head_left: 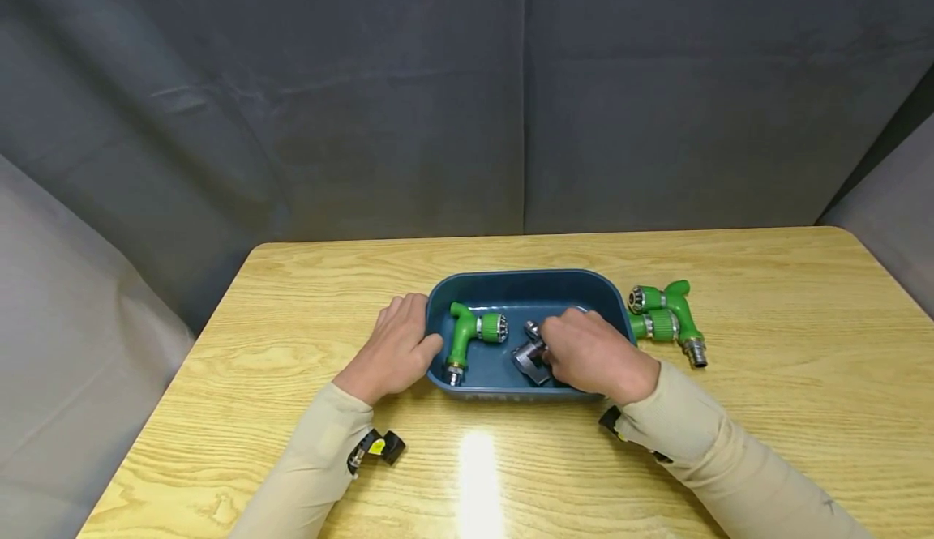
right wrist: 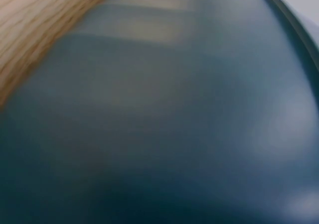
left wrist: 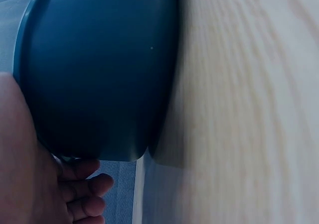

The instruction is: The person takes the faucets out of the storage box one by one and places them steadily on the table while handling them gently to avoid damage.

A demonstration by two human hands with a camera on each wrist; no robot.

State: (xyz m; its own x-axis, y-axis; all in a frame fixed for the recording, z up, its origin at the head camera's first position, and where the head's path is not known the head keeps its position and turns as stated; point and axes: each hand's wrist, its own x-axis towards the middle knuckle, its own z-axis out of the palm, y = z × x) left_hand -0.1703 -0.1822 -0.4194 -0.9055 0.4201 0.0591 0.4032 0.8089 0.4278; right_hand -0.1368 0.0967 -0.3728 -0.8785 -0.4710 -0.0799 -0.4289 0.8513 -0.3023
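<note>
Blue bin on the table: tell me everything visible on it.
The blue bin is dark, oblong and open-topped, with rounded corners, a thin rim and smooth, slightly glossy walls that look like plastic. It stands upright on the wooden table, long side running left to right. The left hand holds its left end, thumb over the rim. The right hand reaches inside, at a dark grey fitting. A green fitting lies inside, toward the left.

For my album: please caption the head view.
Left hand grips a blue bin; right hand holds a grey fitting inside.
</note>
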